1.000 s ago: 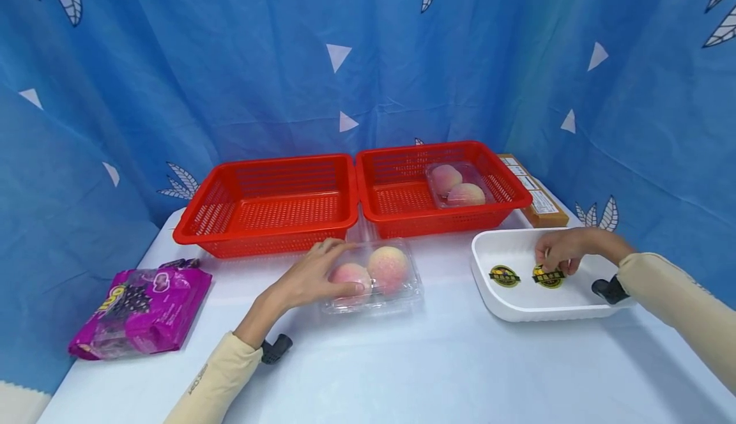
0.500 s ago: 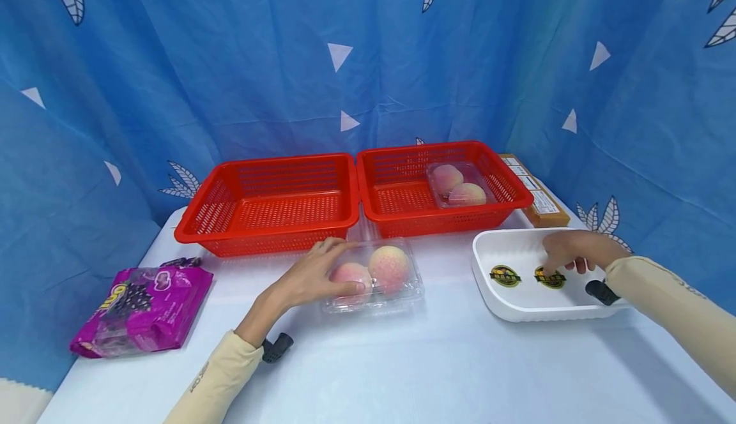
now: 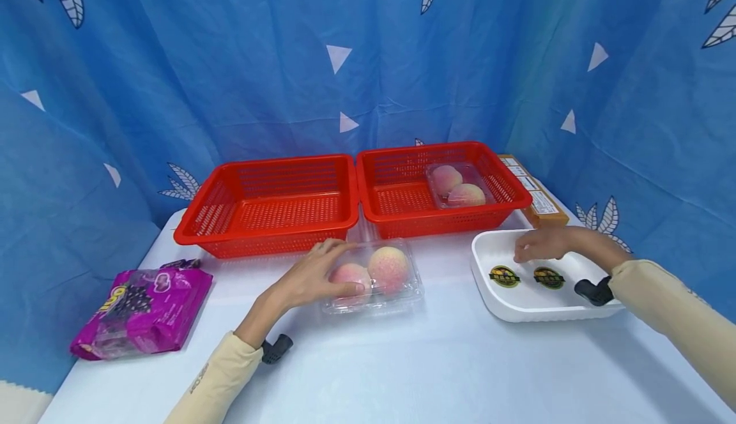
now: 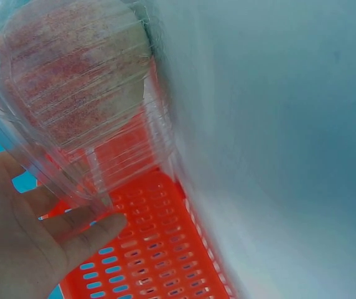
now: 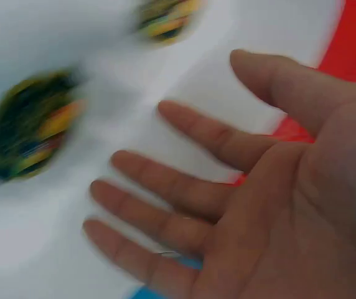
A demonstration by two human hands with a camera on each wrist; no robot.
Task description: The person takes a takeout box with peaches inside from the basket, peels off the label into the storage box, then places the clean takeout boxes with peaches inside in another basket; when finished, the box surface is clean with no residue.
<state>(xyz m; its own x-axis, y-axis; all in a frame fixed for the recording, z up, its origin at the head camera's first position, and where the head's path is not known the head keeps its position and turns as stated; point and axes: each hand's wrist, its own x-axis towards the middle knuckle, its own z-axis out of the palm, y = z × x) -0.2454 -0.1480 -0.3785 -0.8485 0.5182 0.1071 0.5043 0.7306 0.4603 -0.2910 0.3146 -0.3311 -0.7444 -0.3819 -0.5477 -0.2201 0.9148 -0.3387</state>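
Note:
A clear plastic clamshell box (image 3: pixel 407 288) with two peaches lies on the white table in front of the baskets. My left hand (image 3: pixel 313 278) holds its left end, thumb on the near side and fingers toward the far side. In the left wrist view, the box's ribbed wall (image 4: pixel 91 118) shows a peach behind it, with the fingers at its edge. On the right, a white tray (image 3: pixel 537 314) has two round black-and-gold stickers, the left one (image 3: pixel 505 276) and the right one (image 3: pixel 549 278). My right hand (image 3: pixel 543 245) hovers over the tray, fingers spread and holding nothing.
Two red baskets stand side by side at the back, the left basket (image 3: pixel 270 240) and the right basket (image 3: pixel 425 225). Another peach box (image 3: pixel 460 184) sits in the right one. A cardboard box (image 3: pixel 540 204) is beside it; a purple grape bag (image 3: pixel 144 312) lies at left.
My right hand has risen from the right sticker and moved left and back over the tray, leaving that sticker in place. My left hand and the clamshell box have not moved.

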